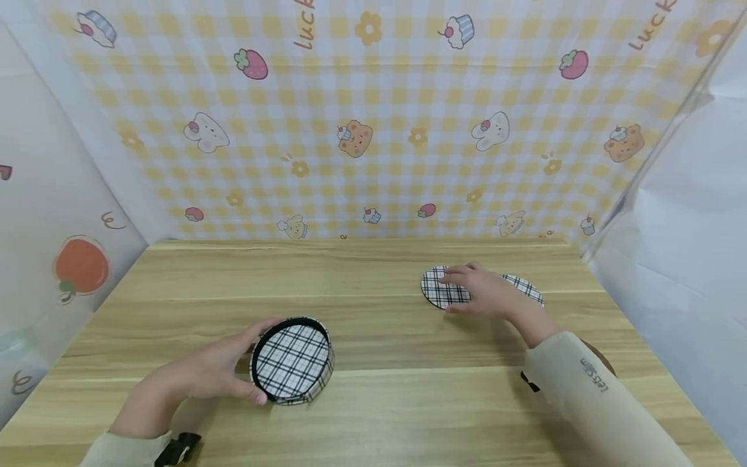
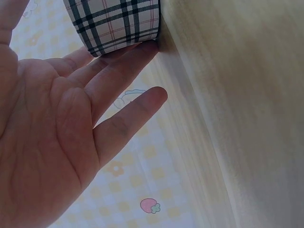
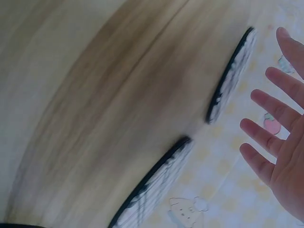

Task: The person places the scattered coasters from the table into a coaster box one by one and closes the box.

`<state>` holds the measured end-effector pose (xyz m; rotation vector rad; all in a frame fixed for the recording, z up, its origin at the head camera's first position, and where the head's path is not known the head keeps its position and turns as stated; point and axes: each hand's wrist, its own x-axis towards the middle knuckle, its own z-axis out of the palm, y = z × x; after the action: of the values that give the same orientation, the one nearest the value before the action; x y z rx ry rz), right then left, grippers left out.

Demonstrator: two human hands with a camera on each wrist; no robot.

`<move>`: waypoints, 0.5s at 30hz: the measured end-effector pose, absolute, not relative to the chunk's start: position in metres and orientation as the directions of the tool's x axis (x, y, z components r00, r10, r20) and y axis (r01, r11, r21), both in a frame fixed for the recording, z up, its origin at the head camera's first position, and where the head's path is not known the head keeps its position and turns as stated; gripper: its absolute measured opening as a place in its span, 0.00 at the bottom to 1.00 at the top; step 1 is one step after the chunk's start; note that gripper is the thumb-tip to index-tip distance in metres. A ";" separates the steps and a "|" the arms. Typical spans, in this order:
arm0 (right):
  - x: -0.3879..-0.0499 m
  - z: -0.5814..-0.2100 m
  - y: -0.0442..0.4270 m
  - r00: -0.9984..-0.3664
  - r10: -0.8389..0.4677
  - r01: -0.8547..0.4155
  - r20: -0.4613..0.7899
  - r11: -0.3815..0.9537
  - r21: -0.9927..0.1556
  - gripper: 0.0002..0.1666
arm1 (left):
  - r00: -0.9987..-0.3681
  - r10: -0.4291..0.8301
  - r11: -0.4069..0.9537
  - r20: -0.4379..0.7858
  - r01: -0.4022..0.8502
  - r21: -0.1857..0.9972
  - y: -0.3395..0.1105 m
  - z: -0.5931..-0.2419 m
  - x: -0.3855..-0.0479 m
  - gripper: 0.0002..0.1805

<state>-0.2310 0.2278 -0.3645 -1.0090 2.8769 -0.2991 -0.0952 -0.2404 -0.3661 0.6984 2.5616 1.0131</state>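
Note:
A round black-and-white plaid box (image 1: 294,360) with a dark rim stands on the left half of the table, its plaid inside facing up. My left hand (image 1: 213,370) holds it from the left, thumb at the near edge and fingers behind the far side. In the left wrist view, fingertips touch the plaid box wall (image 2: 123,21). My right hand (image 1: 487,292) reaches over two plaid discs, spread-fingered and holding nothing. The left disc (image 1: 440,292) lies partly under the fingers; the right disc (image 1: 528,288) is partly hidden behind the hand. The right wrist view shows the fingers apart from both discs.
A brown rounded edge (image 1: 601,357) shows behind the right sleeve, mostly hidden. The wooden table (image 1: 373,415) ends at a yellow checked backdrop (image 1: 385,97), with white sheets at both sides.

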 end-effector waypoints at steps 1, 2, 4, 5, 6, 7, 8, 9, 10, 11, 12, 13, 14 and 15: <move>-0.232 -0.365 0.229 -0.785 -0.619 -0.602 -0.016 0.769 -0.215 0.36 | -0.836 0.541 0.629 -0.093 0.328 0.705 -0.240 -0.366 -0.095 0.63; -0.233 -0.365 0.230 -0.790 -0.613 -0.594 -0.023 0.774 -0.220 0.36 | -0.836 0.541 0.626 -0.093 0.327 0.708 -0.240 -0.366 -0.095 0.63; -0.235 -0.366 0.232 -0.797 -0.602 -0.579 -0.038 0.781 -0.233 0.36 | -0.835 0.544 0.620 -0.086 0.331 0.711 -0.240 -0.367 -0.095 0.63; -0.236 -0.365 0.232 -0.803 -0.594 -0.567 -0.050 0.787 -0.243 0.36 | -0.834 0.545 0.618 -0.084 0.332 0.713 -0.240 -0.367 -0.095 0.63; -0.237 -0.366 0.233 -0.807 -0.587 -0.557 -0.060 0.792 -0.250 0.36 | -0.834 0.546 0.615 -0.082 0.332 0.715 -0.240 -0.367 -0.096 0.62; -0.238 -0.366 0.233 -0.810 -0.582 -0.550 -0.069 0.795 -0.255 0.36 | -0.833 0.547 0.613 -0.080 0.334 0.716 -0.240 -0.367 -0.096 0.62; -0.239 -0.366 0.234 -0.811 -0.580 -0.545 -0.077 0.798 -0.258 0.37 | -0.834 0.546 0.613 -0.080 0.333 0.716 -0.240 -0.367 -0.096 0.62; -0.240 -0.366 0.234 -0.812 -0.577 -0.540 -0.085 0.800 -0.263 0.37 | -0.833 0.548 0.614 -0.078 0.337 0.714 -0.240 -0.367 -0.096 0.62; -0.241 -0.366 0.234 -0.814 -0.574 -0.536 -0.093 0.802 -0.265 0.38 | -0.834 0.546 0.616 -0.081 0.334 0.714 -0.240 -0.367 -0.096 0.62; -0.243 -0.367 0.235 -0.815 -0.571 -0.532 -0.100 0.804 -0.265 0.39 | -0.833 0.547 0.617 -0.082 0.335 0.713 -0.240 -0.366 -0.096 0.62; -0.244 -0.367 0.235 -0.815 -0.569 -0.529 -0.108 0.807 -0.263 0.40 | -0.835 0.544 0.622 -0.086 0.332 0.709 -0.240 -0.366 -0.096 0.62; -0.244 -0.368 0.235 -0.817 -0.565 -0.522 -0.117 0.811 -0.265 0.41 | -0.835 0.542 0.628 -0.092 0.330 0.705 -0.240 -0.366 -0.096 0.62; -0.245 -0.368 0.235 -0.819 -0.560 -0.516 -0.126 0.814 -0.265 0.42 | -0.836 0.540 0.632 -0.097 0.326 0.703 -0.240 -0.366 -0.096 0.62; -0.246 -0.369 0.236 -0.819 -0.559 -0.515 -0.132 0.816 -0.262 0.43 | -0.836 0.540 0.637 -0.099 0.329 0.697 -0.240 -0.366 -0.096 0.62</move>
<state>-0.2464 0.2357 -0.3689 -0.8361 2.7975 -0.3179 -0.0959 -0.2402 -0.3660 0.6996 2.5610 1.0043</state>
